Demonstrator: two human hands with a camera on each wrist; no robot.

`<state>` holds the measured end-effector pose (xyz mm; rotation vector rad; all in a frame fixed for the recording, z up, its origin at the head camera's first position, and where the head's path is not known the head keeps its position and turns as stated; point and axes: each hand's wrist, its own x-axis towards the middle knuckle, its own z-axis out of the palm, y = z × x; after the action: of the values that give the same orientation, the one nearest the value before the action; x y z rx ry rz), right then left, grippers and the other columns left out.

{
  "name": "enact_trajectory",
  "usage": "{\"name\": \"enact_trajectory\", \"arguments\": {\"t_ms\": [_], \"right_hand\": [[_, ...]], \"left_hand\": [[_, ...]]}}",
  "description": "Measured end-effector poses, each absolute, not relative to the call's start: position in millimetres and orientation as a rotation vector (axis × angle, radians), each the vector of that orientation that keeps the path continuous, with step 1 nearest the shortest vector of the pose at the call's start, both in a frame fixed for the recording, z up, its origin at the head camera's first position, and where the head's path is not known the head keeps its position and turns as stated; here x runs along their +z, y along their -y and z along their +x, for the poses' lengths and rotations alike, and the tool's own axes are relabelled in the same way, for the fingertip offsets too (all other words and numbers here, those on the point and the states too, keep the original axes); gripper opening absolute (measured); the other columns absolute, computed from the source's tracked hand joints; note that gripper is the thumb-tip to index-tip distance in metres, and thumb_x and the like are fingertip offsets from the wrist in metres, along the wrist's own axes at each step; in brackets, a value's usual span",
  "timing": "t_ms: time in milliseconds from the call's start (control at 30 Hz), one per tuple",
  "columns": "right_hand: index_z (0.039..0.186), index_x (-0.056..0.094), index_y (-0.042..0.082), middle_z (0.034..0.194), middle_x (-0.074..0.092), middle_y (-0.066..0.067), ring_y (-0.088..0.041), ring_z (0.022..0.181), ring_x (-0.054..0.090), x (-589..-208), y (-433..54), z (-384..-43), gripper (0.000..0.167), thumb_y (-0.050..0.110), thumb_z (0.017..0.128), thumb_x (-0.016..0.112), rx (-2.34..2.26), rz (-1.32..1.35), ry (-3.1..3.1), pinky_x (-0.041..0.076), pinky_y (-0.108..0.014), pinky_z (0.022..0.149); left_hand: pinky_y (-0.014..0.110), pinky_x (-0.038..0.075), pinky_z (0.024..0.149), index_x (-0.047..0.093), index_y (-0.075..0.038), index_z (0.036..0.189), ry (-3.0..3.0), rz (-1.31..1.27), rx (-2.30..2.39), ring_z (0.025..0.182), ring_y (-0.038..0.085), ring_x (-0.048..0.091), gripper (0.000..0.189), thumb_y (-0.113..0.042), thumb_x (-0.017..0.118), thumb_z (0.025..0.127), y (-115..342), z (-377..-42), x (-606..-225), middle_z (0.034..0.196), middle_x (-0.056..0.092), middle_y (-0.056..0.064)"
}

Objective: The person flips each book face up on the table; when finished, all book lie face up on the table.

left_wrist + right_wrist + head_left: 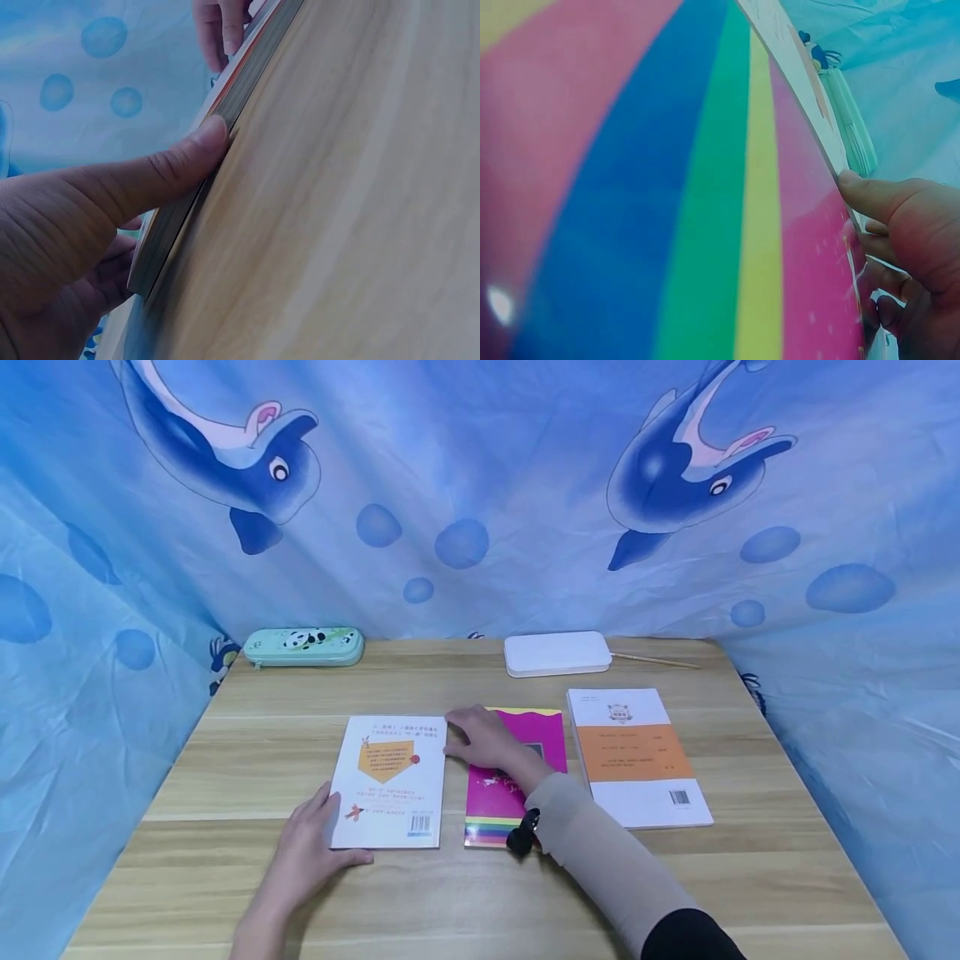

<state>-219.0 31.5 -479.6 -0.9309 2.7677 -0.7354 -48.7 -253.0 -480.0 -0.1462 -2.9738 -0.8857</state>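
Observation:
A white book [388, 818] with an orange panel and a barcode lies flat on the wooden table. My left hand [303, 847] grips its lower left corner, the thumb along the bottom edge and the fingers at the left side. In the left wrist view, the left thumb [187, 157] presses the thick page edge. My right hand [483, 739] holds the same book near its upper right corner, with thumb and fingers at the edge. Under the right hand and wrist lies a magenta book [487, 806] with rainbow stripes, partly hidden.
On the right lies another white book [637, 802] with an orange band. A green panda pencil case [303, 647] sits at the back left. At the back right are a white case [557, 654] and a thin stick [656, 660]. A blue dolphin curtain [465, 460] surrounds the table.

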Motion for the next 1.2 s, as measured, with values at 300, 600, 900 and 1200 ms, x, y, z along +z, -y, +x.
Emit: {"name": "enact_trajectory", "arguments": {"t_ms": [300,600,900,1200], "right_hand": [[0.135,0.061,0.015,0.129,0.065,0.002,-0.017,0.112,0.055,-480.5,-28.7,-219.0,0.043,0.033,0.097,0.07,-0.694,-0.965,-2.771,0.047,-0.033,0.094],[0.144,0.055,0.01,0.143,0.057,-0.01,-0.027,0.135,0.05,-480.8,-30.6,-222.2,0.049,0.008,0.096,0.067,-0.974,-0.783,-2.698,0.041,-0.038,0.114],[0.143,0.059,0.011,0.127,0.054,-0.005,-0.017,0.105,0.057,-474.0,-36.9,-225.9,0.06,0.015,0.088,0.081,-1.112,-0.775,-2.635,0.053,-0.028,0.088],[0.132,0.068,0.009,0.127,0.064,-0.006,-0.021,0.111,0.062,-466.8,-46.8,-231.9,0.049,0.015,0.085,0.083,-1.221,-0.873,-2.653,0.053,-0.033,0.096]], "left_hand": [[0.068,0.033,0.108,0.052,0.014,0.137,2.946,-0.032,-0.868,0.131,0.06,0.039,0.102,-0.034,0.098,0.059,250.1,-45.4,-479.6,0.147,0.038,0.04],[0.065,0.035,0.108,0.055,0.012,0.136,2.902,-0.003,-0.867,0.13,0.055,0.044,0.097,-0.031,0.098,0.061,249.6,-47.5,-483.2,0.143,0.047,0.036],[0.061,0.039,0.106,0.061,0.007,0.134,2.844,-0.024,-0.938,0.13,0.05,0.048,0.088,-0.031,0.097,0.063,252.0,-47.2,-489.0,0.142,0.052,0.031],[0.055,0.043,0.106,0.062,0.011,0.128,2.781,-0.059,-0.976,0.127,0.047,0.053,0.067,-0.008,0.091,0.071,253.7,-44.2,-488.2,0.14,0.055,0.027]]}}
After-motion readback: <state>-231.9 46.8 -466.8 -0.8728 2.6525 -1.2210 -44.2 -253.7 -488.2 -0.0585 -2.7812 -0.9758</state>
